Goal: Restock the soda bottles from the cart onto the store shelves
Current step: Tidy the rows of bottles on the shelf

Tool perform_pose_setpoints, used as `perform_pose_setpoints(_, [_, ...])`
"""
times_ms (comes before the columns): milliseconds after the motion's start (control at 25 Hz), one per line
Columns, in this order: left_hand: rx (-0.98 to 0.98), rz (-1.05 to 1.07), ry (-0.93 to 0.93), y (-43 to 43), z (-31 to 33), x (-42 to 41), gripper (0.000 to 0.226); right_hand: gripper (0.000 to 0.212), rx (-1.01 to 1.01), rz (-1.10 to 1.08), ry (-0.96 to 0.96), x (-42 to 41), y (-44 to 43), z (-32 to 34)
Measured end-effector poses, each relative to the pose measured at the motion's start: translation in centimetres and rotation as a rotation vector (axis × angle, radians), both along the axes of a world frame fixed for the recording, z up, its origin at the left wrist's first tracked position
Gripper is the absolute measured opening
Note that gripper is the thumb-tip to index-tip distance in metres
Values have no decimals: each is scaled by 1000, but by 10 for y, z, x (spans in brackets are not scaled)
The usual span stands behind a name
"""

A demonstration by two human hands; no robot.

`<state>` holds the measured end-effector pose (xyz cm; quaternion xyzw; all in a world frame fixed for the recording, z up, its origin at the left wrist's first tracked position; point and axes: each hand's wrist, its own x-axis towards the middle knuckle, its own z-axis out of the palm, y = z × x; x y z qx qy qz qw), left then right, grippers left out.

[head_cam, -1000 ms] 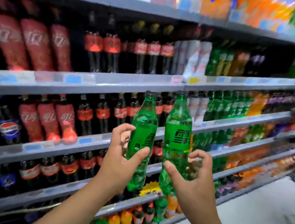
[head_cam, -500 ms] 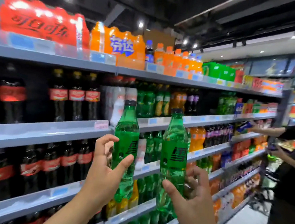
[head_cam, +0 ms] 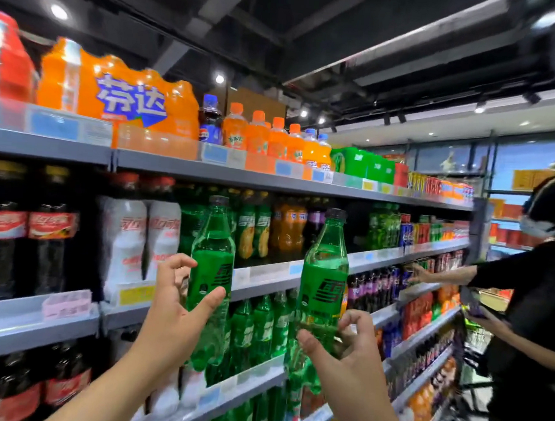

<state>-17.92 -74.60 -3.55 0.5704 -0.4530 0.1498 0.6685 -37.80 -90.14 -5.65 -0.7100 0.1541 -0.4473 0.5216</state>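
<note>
At nine o'clock in the view, dark cola bottles (head_cam: pixel 25 227) with red labels stand on the grey shelves (head_cam: pixel 28 323), and white-wrapped bottles (head_cam: pixel 144 243) stand just beside them toward three o'clock. At ten o'clock, on the top shelf, lies an orange multipack (head_cam: pixel 119 91). Near the centre, the left hand (head_cam: pixel 174 322) grips the left green soda bottle (head_cam: pixel 213 258) upright, with thumb and fingers (head_cam: pixel 179 262) curled round its lower body. The bottle is held in the air in front of the shelves. Toward three o'clock of it and apart from it, the right green soda bottle (head_cam: pixel 323 280) tilts slightly. The right hand (head_cam: pixel 354 359) pinches it low, with fingers (head_cam: pixel 357 319) curled round its lower part. Behind both, at six o'clock, shelved green bottles (head_cam: pixel 260 328) stand in a row. At three o'clock, another person (head_cam: pixel 540 314) in dark clothes reaches toward a shelf.
</note>
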Motion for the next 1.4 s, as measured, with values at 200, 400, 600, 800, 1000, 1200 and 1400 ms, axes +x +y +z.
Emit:
perform_pose_setpoints(200, [-16,37,-129,-62,20,55,46,46,-45,47,-7,57,-66,20])
perform_pose_setpoints(400, [-25,-7,-131,-106,32,78,44,49,-77,70,-39,105,-126,31])
perform_pose_setpoints(600, [-110,78,-135,-141,40,94,45,55,-121,91,-85,161,-186,47])
perform_pose_setpoints(800, [-122,134,-158,-166,46,113,49,58,-154,119,-80,219,-222,59])
perform_pose_setpoints(1000, [-112,253,-161,-186,48,126,57,64,-205,171,-20,270,-236,62])
perform_pose_setpoints(1200, [109,521,-83,-195,45,142,55,59,-243,232,120,307,-244,59])
perform_pose_setpoints(1400, [384,587,19,-193,37,154,45,52,-378,263,293,332,-253,61])
